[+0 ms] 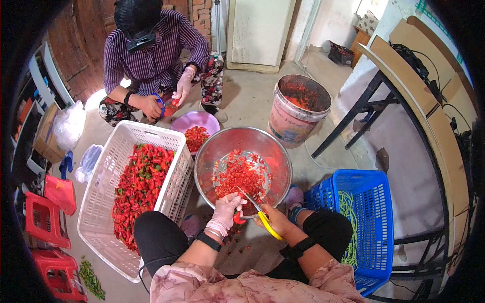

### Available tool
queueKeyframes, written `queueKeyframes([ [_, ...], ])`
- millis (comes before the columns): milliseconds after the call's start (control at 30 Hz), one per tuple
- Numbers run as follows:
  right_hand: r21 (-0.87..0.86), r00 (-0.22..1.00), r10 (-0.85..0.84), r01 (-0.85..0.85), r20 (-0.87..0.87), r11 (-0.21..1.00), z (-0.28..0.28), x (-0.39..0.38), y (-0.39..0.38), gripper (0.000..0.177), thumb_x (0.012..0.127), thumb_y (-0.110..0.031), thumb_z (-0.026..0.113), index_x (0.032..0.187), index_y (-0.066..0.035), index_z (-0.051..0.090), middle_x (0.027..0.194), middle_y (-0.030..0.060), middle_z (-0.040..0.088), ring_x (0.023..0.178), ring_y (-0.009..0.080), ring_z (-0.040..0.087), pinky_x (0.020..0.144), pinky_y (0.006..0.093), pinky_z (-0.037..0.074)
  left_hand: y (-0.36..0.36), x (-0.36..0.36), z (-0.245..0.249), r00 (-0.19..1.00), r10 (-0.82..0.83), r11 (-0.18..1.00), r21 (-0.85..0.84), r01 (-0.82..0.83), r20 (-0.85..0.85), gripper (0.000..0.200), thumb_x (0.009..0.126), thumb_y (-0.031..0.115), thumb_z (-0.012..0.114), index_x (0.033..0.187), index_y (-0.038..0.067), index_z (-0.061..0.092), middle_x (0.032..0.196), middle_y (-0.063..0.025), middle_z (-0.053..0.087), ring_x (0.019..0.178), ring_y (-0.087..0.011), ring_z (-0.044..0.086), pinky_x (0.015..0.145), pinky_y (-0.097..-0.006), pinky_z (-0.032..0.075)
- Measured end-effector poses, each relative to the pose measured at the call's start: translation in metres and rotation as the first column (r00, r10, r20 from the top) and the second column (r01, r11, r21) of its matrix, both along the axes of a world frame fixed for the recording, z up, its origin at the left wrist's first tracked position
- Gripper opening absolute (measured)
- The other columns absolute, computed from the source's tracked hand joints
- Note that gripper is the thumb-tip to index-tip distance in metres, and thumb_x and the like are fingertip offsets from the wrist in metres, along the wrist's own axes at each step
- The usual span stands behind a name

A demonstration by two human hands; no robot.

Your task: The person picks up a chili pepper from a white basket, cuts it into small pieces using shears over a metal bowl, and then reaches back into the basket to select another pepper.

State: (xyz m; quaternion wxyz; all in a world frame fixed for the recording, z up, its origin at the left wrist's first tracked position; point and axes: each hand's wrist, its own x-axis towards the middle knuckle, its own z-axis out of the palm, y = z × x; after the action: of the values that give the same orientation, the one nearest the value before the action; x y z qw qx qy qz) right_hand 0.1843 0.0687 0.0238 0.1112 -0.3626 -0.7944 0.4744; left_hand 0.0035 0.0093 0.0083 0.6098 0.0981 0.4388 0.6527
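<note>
Over the near rim of a large metal bowl (279, 151), my left hand (225, 213), in a thin glove, is closed on a red pepper (238, 218). My bare right hand (275, 222) grips yellow-handled scissors (269, 226), whose blades reach over the bowl close to my left fingers. Chopped red pepper pieces (236, 174) cover much of the bowl's bottom. Left of the bowl, a white crate (96, 202) holds many whole red peppers (144, 177), some with green stems.
A co-worker (151, 55) sits opposite, holding blue-handled scissors and a red pepper near a pink bowl (209, 120). A stained bucket (288, 118) stands behind my bowl. At right are a blue crate (376, 217) and a table (404, 65); red stools (45, 219) stand left.
</note>
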Motion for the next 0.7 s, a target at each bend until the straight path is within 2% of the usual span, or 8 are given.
queueKeyframes([
  [33,0.094,1.0,0.016,-0.014,-0.017,0.995,0.003,0.0,-0.001,0.042,0.077,-0.033,0.064,0.102,-0.003,0.048,0.079,0.0136,0.058,0.073,0.0224,0.057,0.067,0.032,0.045,0.0,0.001,0.001,1.0,-0.017,1.0,-0.002,0.017,-0.026,0.015,0.085,0.009,0.052,0.094,-0.002,0.055,0.076,-0.0094,0.06,0.051,-0.0097,0.047,0.043,-0.0256,0.044],
  [167,0.013,0.991,0.004,-0.006,0.133,1.0,0.03,-0.002,-0.003,0.045,0.075,-0.033,0.065,0.102,-0.001,0.049,0.078,0.014,0.059,0.073,0.0229,0.058,0.068,0.0321,0.045,0.0,0.0,-0.001,0.999,-0.015,1.0,-0.019,0.014,-0.052,0.013,0.084,0.01,0.053,0.089,-0.001,0.056,0.071,-0.0085,0.06,0.048,-0.0095,0.047,0.041,-0.025,0.043],
  [233,0.014,0.996,-0.001,0.0,0.084,1.0,0.023,-0.001,-0.003,0.045,0.075,-0.034,0.066,0.1,0.0,0.051,0.078,0.0144,0.06,0.073,0.0204,0.059,0.068,0.031,0.046,-0.001,-0.002,-0.003,0.986,-0.018,0.992,-0.125,-0.002,-0.163,0.014,0.083,0.013,0.056,0.084,-0.001,0.058,0.066,-0.0073,0.06,0.045,-0.0094,0.046,0.039,-0.0246,0.042],
  [367,-0.009,0.998,-0.021,0.022,0.057,1.0,0.018,-0.002,-0.002,0.043,0.075,-0.034,0.066,0.099,0.0,0.052,0.076,0.0111,0.06,0.071,0.018,0.058,0.066,0.0302,0.045,-0.002,0.0,0.0,0.988,0.013,0.993,-0.113,-0.031,-0.152,0.014,0.083,0.014,0.057,0.082,0.0,0.058,0.064,-0.007,0.059,0.044,-0.0094,0.046,0.038,-0.0246,0.041],
  [433,-0.129,0.997,-0.053,0.045,-0.058,0.991,0.01,-0.001,-0.001,0.042,0.077,-0.032,0.064,0.102,-0.001,0.051,0.076,0.0083,0.058,0.069,0.0161,0.055,0.065,0.0296,0.045,-0.002,0.001,0.001,0.987,0.071,0.992,-0.092,-0.085,-0.146,0.013,0.083,0.014,0.056,0.084,0.0,0.058,0.067,-0.0082,0.06,0.044,-0.0092,0.046,0.039,-0.0241,0.041],
  [533,-0.083,0.998,-0.026,0.021,-0.058,0.996,0.006,-0.001,-0.001,0.042,0.078,-0.03,0.063,0.105,-0.001,0.048,0.079,0.007,0.057,0.07,0.0163,0.054,0.064,0.0297,0.044,-0.001,0.001,0.004,0.98,0.144,0.988,-0.033,-0.15,-0.137,0.013,0.083,0.013,0.055,0.085,0.0,0.058,0.069,-0.0091,0.061,0.044,-0.0088,0.046,0.04,-0.0238,0.041],
  [633,-0.025,1.0,0.024,-0.025,-0.019,0.999,0.003,-0.001,-0.005,0.042,0.079,-0.029,0.063,0.107,-0.002,0.046,0.083,0.0095,0.057,0.073,0.0165,0.054,0.066,0.03,0.044,-0.001,0.003,0.005,0.98,0.119,0.992,-0.026,-0.125,-0.16,0.012,0.083,0.012,0.055,0.087,0.0,0.057,0.071,-0.0094,0.062,0.045,-0.0084,0.046,0.04,-0.0233,0.041],
  [700,-0.054,1.0,0.005,-0.005,-0.001,0.999,0.011,-0.004,-0.007,0.042,0.078,-0.03,0.063,0.106,-0.003,0.047,0.081,0.0102,0.057,0.073,0.017,0.055,0.066,0.0301,0.044,-0.002,0.004,0.008,0.983,0.096,0.994,-0.031,-0.102,-0.154,0.012,0.083,0.011,0.055,0.087,0.0,0.058,0.07,-0.009,0.062,0.045,-0.0081,0.046,0.04,-0.023,0.04],
])
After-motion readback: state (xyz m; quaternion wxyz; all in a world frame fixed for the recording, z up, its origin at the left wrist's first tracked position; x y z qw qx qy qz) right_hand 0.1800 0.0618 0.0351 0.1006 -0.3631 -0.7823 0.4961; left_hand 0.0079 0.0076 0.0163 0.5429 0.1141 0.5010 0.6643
